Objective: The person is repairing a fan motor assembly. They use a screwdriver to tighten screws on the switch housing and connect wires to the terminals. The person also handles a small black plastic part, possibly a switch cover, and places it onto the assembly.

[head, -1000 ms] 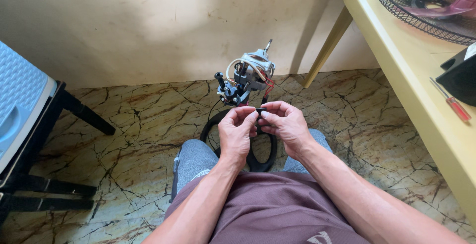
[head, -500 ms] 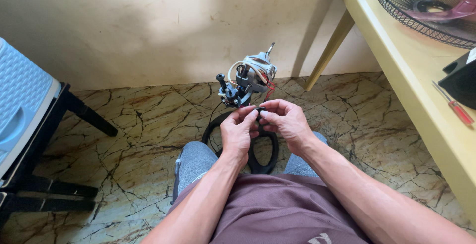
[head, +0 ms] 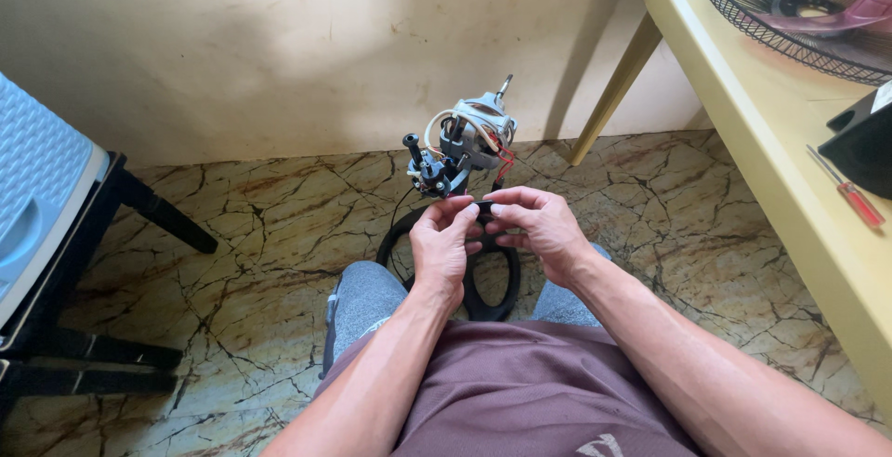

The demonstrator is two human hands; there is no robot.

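- The left hand [head: 441, 245] and the right hand [head: 539, 229] meet fingertip to fingertip over the person's knees, above the marble floor [head: 260, 234].
- Both grips are narrow, pinched on a small dark part at the foot of the fan motor [head: 465, 146]; what exactly sits between the fingers is too small to tell.
- The motor stands just beyond the grip, tilted, its shaft pointing up and away toward the wall [head: 279, 39].
- White and red wires [head: 502, 155] loop around the motor's body, right above the right fingertips.
- A black ring [head: 483, 299] lies below the grip, between the knees, partly hidden by both hands.
- Well to the right of the grip runs a yellow tabletop [head: 771, 123].
- On it, far up right, sits a black wire fan guard [head: 790, 20] with a pink blade [head: 827, 16] inside.
- Nearer along the same tabletop lie a red-handled screwdriver [head: 850, 199] and a black box [head: 864, 146].
- Far to the left of the grip stands a blue-grey stool [head: 37, 188] on black legs.
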